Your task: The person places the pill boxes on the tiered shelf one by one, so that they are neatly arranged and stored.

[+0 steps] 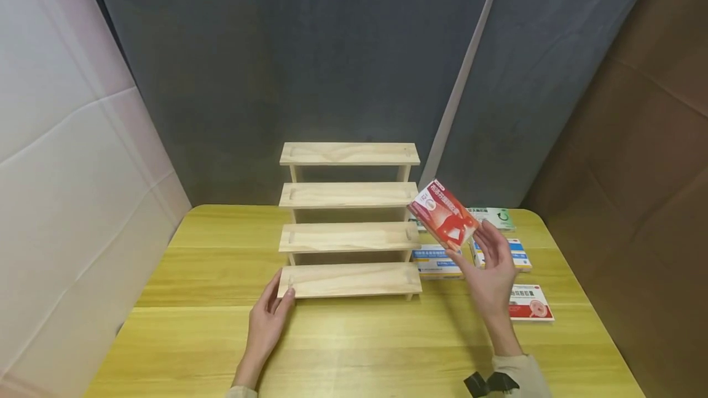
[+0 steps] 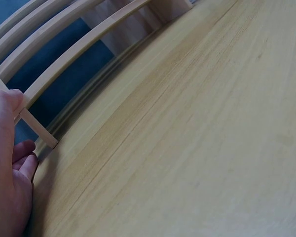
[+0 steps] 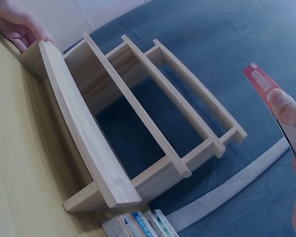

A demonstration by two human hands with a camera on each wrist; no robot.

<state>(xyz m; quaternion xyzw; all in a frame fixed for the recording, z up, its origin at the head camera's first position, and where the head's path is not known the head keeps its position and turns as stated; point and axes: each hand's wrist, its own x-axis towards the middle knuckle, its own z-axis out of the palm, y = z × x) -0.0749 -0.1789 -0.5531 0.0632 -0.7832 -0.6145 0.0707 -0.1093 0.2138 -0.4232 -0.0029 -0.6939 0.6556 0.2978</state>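
A four-step wooden display rack [image 1: 350, 279] stands on the table, its steps rising toward the back. My left hand [image 1: 267, 323] grips the left end of its lowest step; the thumb [image 2: 12, 98] lies on the plank while the other fingers reach below it by the side support. My right hand [image 1: 494, 276] holds a red and white medicine box [image 1: 444, 217] up in the air, tilted, just right of the rack. In the right wrist view the thumb presses the flat face of that box [image 3: 259, 81]. All four steps of the rack are bare.
Several medicine boxes lie right of the rack: a blue and white box [image 1: 437, 261], another blue and white box [image 1: 519, 253], a green and white box [image 1: 500, 218] and a red and white box [image 1: 532, 304]. A dark curtain [image 1: 354, 48] hangs behind the wooden table [image 1: 359, 349].
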